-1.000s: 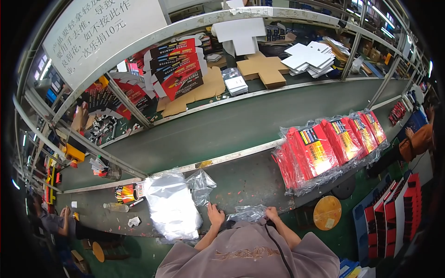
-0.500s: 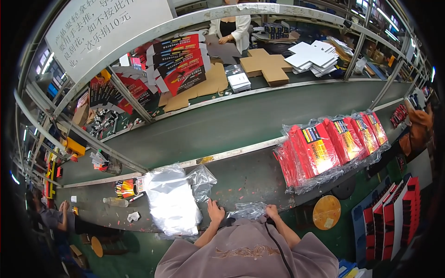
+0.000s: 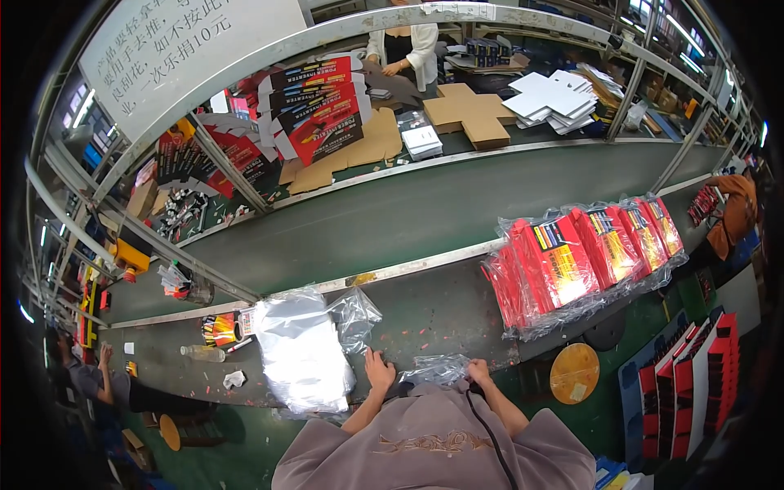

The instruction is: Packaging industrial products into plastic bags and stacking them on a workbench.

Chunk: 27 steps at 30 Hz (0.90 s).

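A crumpled clear plastic bag [image 3: 434,370] lies at the front edge of the dark worktable, between my hands. My right hand [image 3: 479,373] is closed on the right end of this bag. My left hand [image 3: 380,372] rests on the tabletop at the bag's left, its fingers stretched forward. Just beyond that hand sits another crumpled clear bag [image 3: 357,317]. To the left is a stack of flat, shiny clear bags [image 3: 302,359]. My sleeves and front cover the near part of the bag.
Red printed boxes in clear plastic [image 3: 563,261] stand in a row at the right. A bottle [image 3: 202,354], marker [image 3: 240,345] and crumpled tissue [image 3: 234,380] lie left. A metal rail [image 3: 392,272] borders the green conveyor [image 3: 392,216]. A stool [image 3: 576,373] stands right.
My hands and the plastic bag have hardly moved. Across the conveyor, a person's hands have shifted over dark sheets. At the far left another person's hand has risen.
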Available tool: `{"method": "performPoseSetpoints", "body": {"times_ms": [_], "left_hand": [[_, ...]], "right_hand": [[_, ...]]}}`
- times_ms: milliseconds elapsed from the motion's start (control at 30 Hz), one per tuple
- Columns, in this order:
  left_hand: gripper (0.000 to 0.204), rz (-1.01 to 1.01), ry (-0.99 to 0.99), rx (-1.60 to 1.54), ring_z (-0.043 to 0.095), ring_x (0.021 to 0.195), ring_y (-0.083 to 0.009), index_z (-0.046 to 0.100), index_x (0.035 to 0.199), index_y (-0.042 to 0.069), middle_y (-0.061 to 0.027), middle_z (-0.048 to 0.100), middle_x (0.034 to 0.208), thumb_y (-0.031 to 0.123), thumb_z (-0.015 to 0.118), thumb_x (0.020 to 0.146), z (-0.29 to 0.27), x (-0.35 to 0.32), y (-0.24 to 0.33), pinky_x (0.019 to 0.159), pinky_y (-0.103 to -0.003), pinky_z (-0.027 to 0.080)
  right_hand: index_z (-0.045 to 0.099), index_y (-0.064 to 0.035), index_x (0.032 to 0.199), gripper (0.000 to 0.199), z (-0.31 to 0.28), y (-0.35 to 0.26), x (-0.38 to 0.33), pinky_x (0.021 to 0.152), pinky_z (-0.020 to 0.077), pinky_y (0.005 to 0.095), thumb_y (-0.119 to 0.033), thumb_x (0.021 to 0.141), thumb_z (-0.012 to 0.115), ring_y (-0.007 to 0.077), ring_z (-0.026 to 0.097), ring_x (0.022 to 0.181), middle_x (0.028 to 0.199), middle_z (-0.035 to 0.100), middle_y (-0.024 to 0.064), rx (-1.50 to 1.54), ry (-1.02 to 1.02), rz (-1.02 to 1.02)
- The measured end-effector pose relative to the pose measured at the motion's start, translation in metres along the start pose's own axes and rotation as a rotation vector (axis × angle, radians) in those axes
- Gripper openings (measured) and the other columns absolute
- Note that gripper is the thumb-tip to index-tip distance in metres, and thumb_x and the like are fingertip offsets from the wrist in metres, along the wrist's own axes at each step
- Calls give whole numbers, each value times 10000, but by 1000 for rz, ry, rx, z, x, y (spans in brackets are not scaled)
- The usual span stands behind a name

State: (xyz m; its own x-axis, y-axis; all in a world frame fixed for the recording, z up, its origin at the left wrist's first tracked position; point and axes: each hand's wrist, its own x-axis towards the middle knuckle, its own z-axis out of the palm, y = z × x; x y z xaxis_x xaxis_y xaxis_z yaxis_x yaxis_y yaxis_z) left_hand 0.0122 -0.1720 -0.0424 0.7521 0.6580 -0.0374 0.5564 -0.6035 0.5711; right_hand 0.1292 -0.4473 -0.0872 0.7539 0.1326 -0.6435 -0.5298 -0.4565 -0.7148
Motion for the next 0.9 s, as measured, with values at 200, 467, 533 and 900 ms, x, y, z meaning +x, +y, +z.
{"method": "performPoseSetpoints", "body": {"times_ms": [200,467,533,900], "left_hand": [[434,-14,7,4,292,1274,-393,483,1089,19,-252,319,1364,124,596,683,-1,0,-2,1026,-464,274],[432,1,13,7,293,1272,-399,479,1085,20,-253,317,1366,125,597,682,1,1,-2,1022,-470,272],[433,-1,14,4,293,1271,-401,478,1085,20,-254,316,1366,125,597,682,1,0,-3,1023,-470,271],[437,1,9,6,295,1267,-408,477,1090,19,-260,316,1362,121,596,682,0,0,0,1025,-469,272]], "right_hand": [[625,13,748,177,1,-9,-4,444,472,317,-108,797,506,191,596,486,603,600,102,18,-10,-12],[624,17,762,172,0,-13,-8,421,468,318,-93,794,496,204,601,469,602,599,107,13,0,-33],[623,19,754,174,-1,-16,-12,422,468,316,-96,796,499,202,600,471,596,597,107,43,-22,-15],[629,20,753,182,-1,-10,-9,420,455,314,-86,776,483,194,584,458,580,591,108,-5,28,-64]]}}
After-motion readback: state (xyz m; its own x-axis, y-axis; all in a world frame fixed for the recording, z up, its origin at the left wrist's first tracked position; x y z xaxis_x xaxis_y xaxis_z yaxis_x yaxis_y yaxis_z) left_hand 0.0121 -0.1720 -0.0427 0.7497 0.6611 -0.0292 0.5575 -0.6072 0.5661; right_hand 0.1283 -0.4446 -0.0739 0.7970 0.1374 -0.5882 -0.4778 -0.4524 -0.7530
